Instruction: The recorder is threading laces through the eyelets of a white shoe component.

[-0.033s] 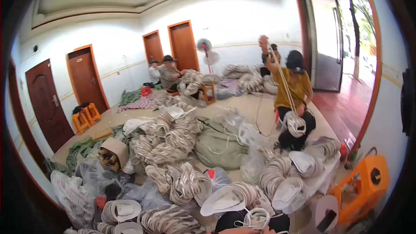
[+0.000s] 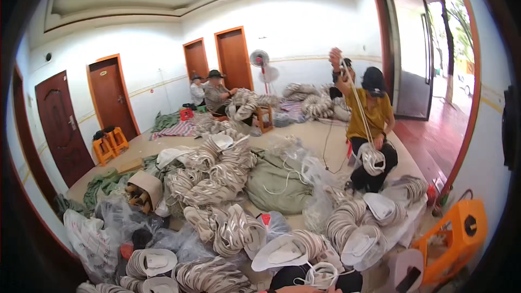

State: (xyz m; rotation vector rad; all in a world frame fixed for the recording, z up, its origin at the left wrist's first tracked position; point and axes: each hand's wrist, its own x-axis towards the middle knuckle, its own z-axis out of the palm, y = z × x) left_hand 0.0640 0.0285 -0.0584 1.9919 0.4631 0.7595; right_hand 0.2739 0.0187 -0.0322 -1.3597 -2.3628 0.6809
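Note:
A beige-and-white shoe upper (image 2: 324, 275) with a loose white lace rests on my dark-trousered lap at the lower edge. A thin strip of my left hand (image 2: 292, 289) shows just below the upper, and a bit of my right hand (image 2: 333, 290) beside it. Most of both hands is cut off by the frame, so their fingers and grip are hidden. Close to my lap lies a row of nested shoe uppers (image 2: 309, 243) with a pale flat tongue at its end. Another bundle of uppers (image 2: 211, 276) fills the floor to the left.
A large heap of uppers (image 2: 211, 176) and a green sack (image 2: 279, 182) lie ahead. An orange stool (image 2: 458, 239) stands at right. Across from me a co-worker in a mustard top (image 2: 363, 116) holds long white laces up from an upper. Other people sit at the back.
The whole view has shifted slightly, with the room sitting a little further right and lower. Nothing else has visibly moved.

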